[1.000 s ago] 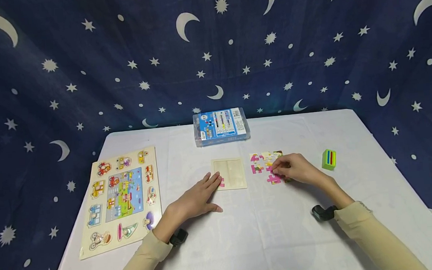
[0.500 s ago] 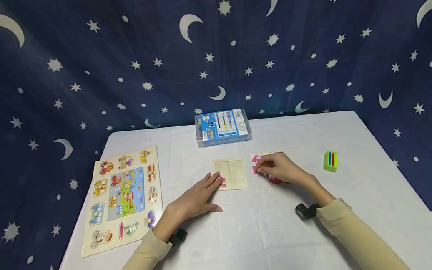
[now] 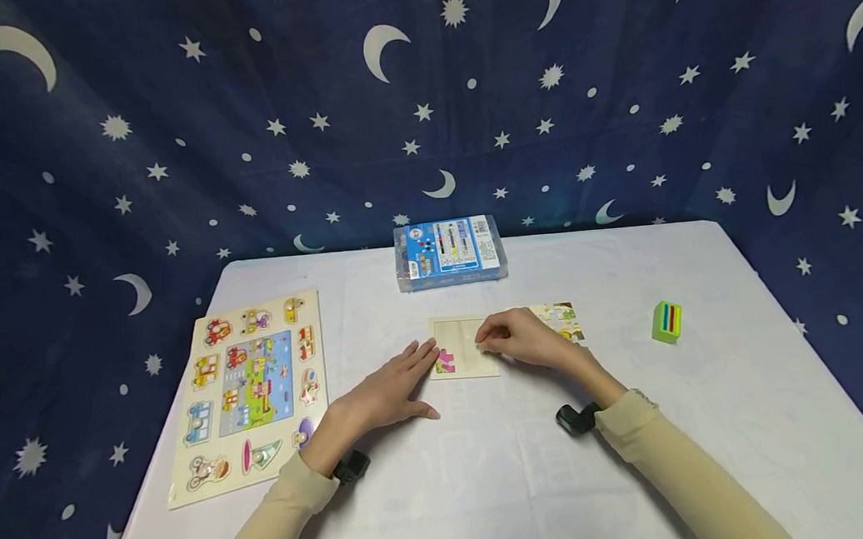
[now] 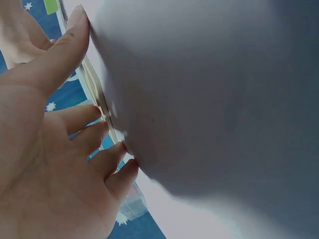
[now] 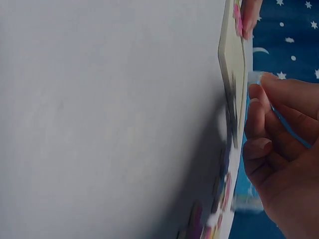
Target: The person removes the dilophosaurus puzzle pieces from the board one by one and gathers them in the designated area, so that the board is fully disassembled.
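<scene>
A shallow wooden puzzle tray (image 3: 465,373) lies mid-table, with a pink jigsaw piece (image 3: 445,361) in its lower left corner. My left hand (image 3: 391,393) rests with fingers extended on the tray's left edge, fingertips beside that piece. Over the tray's right side, my right hand (image 3: 522,338) pinches thumb and fingers together on what seems to be a small jigsaw piece, almost wholly hidden by the fingertips. In the right wrist view, the fingertips are above the tray (image 5: 233,59). More loose jigsaw pieces (image 3: 564,314) lie right of the tray, partly covered by the right hand.
A wooden peg board (image 3: 176,479) with vehicle pieces lies at the left. Behind the tray is a clear plastic case (image 3: 451,253) with a blue label. A green block (image 3: 666,322) with coloured stripes stands at the right. A starry cloth hangs behind the table.
My right hand has moved left from the loose jigsaw pieces to above the tray, fingers still pinched. My left hand has stayed at the tray's left edge. The head view has shifted slightly.
</scene>
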The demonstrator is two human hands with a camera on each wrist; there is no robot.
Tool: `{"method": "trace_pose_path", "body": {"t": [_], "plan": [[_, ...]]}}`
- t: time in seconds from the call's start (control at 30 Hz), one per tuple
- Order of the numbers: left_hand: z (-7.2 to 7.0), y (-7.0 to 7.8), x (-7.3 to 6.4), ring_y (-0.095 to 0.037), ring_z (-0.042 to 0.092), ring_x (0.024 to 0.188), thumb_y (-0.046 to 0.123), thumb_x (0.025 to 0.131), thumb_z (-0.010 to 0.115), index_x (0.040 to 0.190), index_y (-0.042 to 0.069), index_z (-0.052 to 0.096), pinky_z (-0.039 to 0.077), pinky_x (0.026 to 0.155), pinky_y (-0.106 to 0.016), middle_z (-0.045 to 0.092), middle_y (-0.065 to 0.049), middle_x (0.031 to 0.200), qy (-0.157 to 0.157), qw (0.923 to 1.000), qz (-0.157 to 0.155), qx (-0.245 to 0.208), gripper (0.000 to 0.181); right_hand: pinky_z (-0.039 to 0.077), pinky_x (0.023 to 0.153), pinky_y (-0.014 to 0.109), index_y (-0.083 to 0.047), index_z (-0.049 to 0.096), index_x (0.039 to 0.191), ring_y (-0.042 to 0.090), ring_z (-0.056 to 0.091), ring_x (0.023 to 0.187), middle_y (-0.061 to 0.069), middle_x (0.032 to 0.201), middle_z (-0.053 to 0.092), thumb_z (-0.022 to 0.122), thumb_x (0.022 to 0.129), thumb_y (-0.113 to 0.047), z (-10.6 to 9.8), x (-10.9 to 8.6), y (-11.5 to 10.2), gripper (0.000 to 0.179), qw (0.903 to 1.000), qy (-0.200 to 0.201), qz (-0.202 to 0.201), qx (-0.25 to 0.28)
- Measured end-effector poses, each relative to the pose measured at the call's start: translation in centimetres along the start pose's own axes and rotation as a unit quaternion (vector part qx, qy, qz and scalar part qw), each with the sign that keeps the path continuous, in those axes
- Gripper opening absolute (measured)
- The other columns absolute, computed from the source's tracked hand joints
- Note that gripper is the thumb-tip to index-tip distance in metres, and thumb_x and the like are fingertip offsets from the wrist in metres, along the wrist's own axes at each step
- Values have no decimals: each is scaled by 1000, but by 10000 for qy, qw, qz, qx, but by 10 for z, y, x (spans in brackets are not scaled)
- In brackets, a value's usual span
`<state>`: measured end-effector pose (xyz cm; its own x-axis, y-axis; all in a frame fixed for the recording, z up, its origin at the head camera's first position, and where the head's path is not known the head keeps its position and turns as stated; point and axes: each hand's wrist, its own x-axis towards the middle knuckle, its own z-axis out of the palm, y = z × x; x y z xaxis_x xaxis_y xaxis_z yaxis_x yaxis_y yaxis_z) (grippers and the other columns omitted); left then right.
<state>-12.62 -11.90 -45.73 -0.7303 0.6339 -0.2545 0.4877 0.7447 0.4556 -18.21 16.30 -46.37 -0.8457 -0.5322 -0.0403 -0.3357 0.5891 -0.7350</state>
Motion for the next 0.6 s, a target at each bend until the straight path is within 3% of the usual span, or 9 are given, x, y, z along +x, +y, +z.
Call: {"method": "trace_pose_path", "body": {"t": [0.33,0.6], "plan": [[-9,-6,10,-33,11,160,50,84,82,165,9,21,25,127,-52,12,-4,174,-244,9995,-173,123,109,49,71,23,-7,78,100,6,58,73,-2,86,76,74,92,-10,15,16,-10,9,9995,-245,-117,137],[-11,-9,19,-31,8,161,51,78,86,165,9,19,23,127,-52,9,-3,174,-257,9995,-160,120,118,49,73,23,-5,77,105,6,57,75,-3,82,69,76,92,-12,24,27,-19,15,9984,-533,-184,-3]]}}
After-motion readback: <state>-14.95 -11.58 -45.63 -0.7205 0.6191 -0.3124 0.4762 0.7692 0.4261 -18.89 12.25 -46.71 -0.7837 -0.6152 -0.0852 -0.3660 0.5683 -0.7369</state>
